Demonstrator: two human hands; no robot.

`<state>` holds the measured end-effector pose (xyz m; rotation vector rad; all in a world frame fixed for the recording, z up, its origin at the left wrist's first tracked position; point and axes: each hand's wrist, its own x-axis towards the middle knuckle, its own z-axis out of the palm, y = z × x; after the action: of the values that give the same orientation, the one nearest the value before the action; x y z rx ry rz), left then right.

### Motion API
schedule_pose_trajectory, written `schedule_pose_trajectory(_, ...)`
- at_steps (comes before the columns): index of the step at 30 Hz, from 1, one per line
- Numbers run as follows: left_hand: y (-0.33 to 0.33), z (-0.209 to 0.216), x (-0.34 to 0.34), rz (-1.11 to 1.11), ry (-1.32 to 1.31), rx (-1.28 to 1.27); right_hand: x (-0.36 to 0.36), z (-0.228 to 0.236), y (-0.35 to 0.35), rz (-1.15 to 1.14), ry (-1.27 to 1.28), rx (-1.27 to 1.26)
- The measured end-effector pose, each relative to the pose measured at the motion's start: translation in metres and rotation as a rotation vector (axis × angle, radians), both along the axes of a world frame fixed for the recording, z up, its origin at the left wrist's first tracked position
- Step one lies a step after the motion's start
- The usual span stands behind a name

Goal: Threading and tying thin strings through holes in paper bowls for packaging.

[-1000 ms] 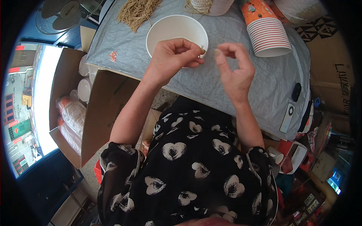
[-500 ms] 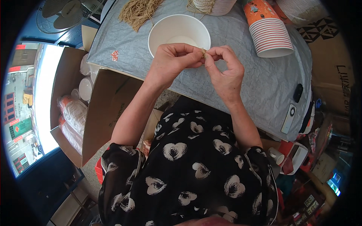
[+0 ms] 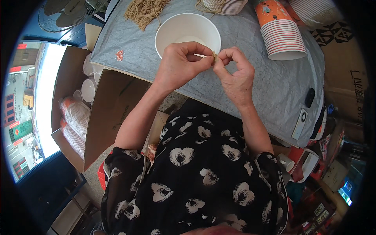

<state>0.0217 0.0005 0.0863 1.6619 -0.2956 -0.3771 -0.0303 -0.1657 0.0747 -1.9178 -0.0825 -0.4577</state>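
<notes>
My left hand (image 3: 184, 62) and my right hand (image 3: 236, 70) meet above the near rim of a white paper tub (image 3: 188, 26). Fingertips of both pinch a short bit of tan cord (image 3: 214, 55), which looks knotted; most of it is hidden by the fingers. Behind the tub to the left lies a loose bundle of tan cords (image 3: 145, 12). One strand hangs from it toward the tub's rim. Farther back stands another paper tub wrapped in cord (image 3: 219, 5), cut off by the frame's upper edge.
A grey sheet (image 3: 274, 86) covers the table. Stacked orange paper tubs (image 3: 282, 39) lie at the right, near a black object (image 3: 310, 97) and a white remote (image 3: 300, 123). An open cardboard box (image 3: 103, 109) of wrapped tubs stands left of the table; a fan (image 3: 70, 13) is beyond.
My fingers have shifted slightly on the cord, and a bit more of it shows between the fingertips. Both hands stay in nearly the same place.
</notes>
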Motion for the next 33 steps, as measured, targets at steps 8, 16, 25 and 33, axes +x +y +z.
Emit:
schedule_pose_trajectory(8,-0.002,0.000,-0.002,-0.023,-0.153,0.036,0.000,0.000,-0.005,0.029,0.005,-0.029)
schedule_pose_trajectory(16,0.001,-0.003,0.005,-0.032,0.219,-0.224,-0.004,-0.006,-0.003,-0.048,-0.092,-0.004)
schedule_pose_trajectory(25,-0.002,-0.002,0.001,0.010,0.233,-0.238,0.001,-0.012,0.002,-0.060,-0.135,-0.073)
schedule_pose_trajectory(33,-0.001,-0.002,0.000,-0.010,0.212,-0.190,0.000,-0.014,0.006,-0.061,-0.101,0.010)
